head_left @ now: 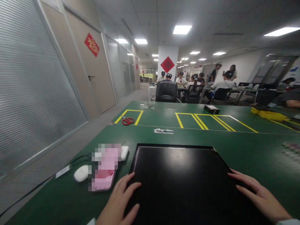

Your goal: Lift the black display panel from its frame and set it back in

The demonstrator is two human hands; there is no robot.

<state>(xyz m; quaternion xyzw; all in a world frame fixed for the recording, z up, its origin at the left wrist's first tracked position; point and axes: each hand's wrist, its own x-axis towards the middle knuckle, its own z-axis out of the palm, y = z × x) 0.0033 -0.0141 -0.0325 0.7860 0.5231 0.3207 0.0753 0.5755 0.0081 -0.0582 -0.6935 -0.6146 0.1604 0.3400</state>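
A large flat black panel (180, 175) lies on the green table (257, 150) in front of me. My left hand (120, 203) rests on the panel's near left edge, fingers spread flat. My right hand (257, 195) lies on its right edge, fingers stretched out along the rim. Neither hand grips anything. Just left of the left hand lies a pink phone (105, 170), partly blurred.
A white charger (81, 173) with a black cable and a small white case (124, 152) sit by the phone. Red scissors (127, 120) lie in a yellow-taped box. A black box (212, 108), a yellow tray (268, 113), an office chair (166, 91) and seated people stand farther back.
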